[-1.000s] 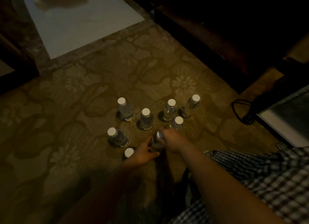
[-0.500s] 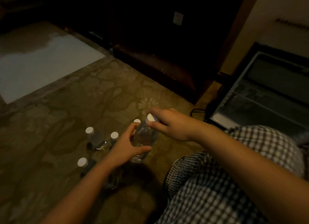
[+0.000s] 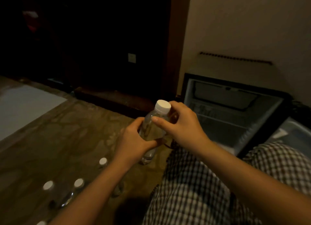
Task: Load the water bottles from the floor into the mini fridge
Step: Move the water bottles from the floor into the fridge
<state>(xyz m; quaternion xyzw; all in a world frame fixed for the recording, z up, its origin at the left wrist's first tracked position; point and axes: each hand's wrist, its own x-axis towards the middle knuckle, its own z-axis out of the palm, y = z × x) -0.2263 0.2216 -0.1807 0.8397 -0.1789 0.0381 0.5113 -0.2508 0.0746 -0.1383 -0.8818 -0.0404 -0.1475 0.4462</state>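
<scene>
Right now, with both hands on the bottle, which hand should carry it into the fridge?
Likely right. The right hand grips the bottle near its cap, on the side facing the open mini fridge; the left hand holds lower down, farther away.

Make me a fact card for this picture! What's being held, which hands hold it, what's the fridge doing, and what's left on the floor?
held thing: clear plastic water bottle with a white cap, cap uppermost
left hand: grips the bottle's lower body
right hand: fingers and thumb curl round the bottle's neck, just under the cap
fridge: small black mini fridge, door open, no bottle visible inside
floor: brown patterned carpet
left on floor: other white-capped water bottles standing on the carpet; four caps show
</scene>
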